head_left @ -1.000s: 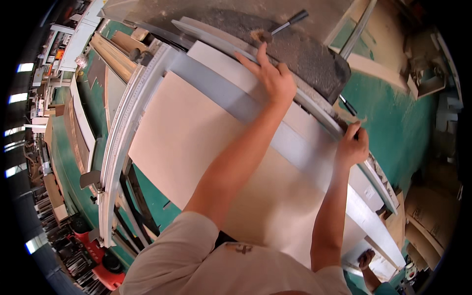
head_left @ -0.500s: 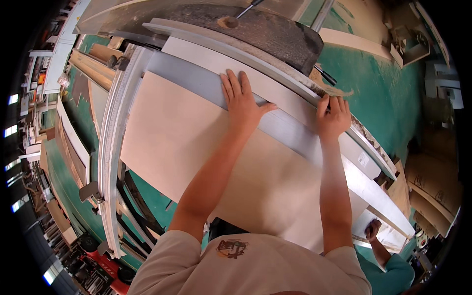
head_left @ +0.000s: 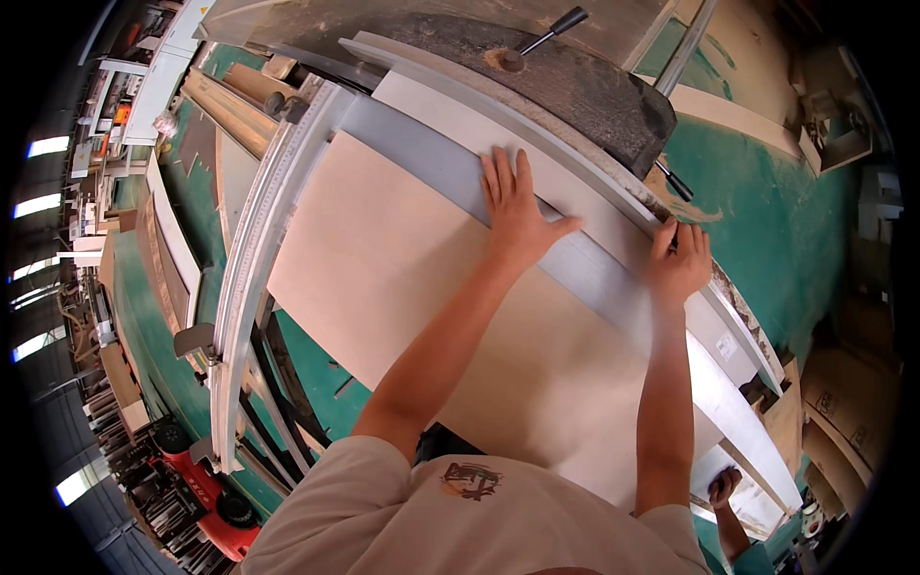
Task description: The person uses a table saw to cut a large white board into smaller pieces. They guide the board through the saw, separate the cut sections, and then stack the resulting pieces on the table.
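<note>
Your left hand (head_left: 520,230) has come back from the dark block a second ago; now it's spread palm-down, fingers apart, over the metal band (head_left: 412,146), fingertips reaching the narrow pale strip (head_left: 450,120). Your right hand (head_left: 678,264) stays at the fence (head_left: 460,88), fingers curled together by its edge; whether they're clamped on it, you can't tell from here.

Nearest you, the big beige board (head_left: 383,235) lies under your forearms, its far edge along the band. The pale strip sits across that band, just beside the fence. At left, the board's corner comes close to the graduated rail (head_left: 251,240), with green floor showing in the gap below. Past the fence stands the dark block (head_left: 575,101) with its black-handled lever (head_left: 565,24); to its right, open green floor (head_left: 757,230) spreads out beyond the fence.
</note>
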Tool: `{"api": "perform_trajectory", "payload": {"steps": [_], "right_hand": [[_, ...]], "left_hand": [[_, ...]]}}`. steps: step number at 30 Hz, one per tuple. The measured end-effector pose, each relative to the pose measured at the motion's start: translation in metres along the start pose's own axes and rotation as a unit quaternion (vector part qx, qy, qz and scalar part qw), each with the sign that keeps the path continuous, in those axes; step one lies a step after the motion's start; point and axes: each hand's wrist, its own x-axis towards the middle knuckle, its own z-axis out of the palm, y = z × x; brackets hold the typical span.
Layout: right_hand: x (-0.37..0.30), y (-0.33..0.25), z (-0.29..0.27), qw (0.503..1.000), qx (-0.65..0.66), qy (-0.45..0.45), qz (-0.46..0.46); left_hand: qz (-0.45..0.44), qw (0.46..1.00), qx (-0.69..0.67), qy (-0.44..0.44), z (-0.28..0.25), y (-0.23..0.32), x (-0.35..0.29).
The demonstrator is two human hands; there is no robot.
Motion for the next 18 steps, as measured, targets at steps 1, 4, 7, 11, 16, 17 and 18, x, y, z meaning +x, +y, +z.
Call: {"api": "perform_trajectory", "payload": {"steps": [1,4,7,11,16,17,18], "right_hand": [[0.001,-0.001,0.0,1.0,0.006,-0.012,0.007],[0.006,-0.003,-0.004,0.999,0.032,-0.008,0.022],[0.008,-0.004,0.0,0.995,0.015,-0.019,0.1],[0.012,-0.007,0.014,0.99,-0.084,0.059,0.099],[0.015,-0.008,0.018,0.986,-0.101,0.046,0.122],[0.007,-0.008,0.015,0.988,-0.086,0.037,0.119],[0.007,-0.005,0.015,0.99,-0.074,0.035,0.113]], "left_hand": [[0.002,0.999,-0.04,0.036,-0.001,0.0,0.006],[-0.059,0.968,-0.192,0.149,-0.005,0.016,0.049],[-0.116,0.913,-0.306,0.242,0.012,0.018,0.092],[-0.175,0.859,-0.32,0.359,0.048,0.041,0.128],[-0.171,0.87,-0.303,0.349,0.048,0.043,0.137],[-0.171,0.873,-0.312,0.334,0.046,0.039,0.127],[-0.166,0.873,-0.327,0.322,0.045,0.037,0.124]]}}
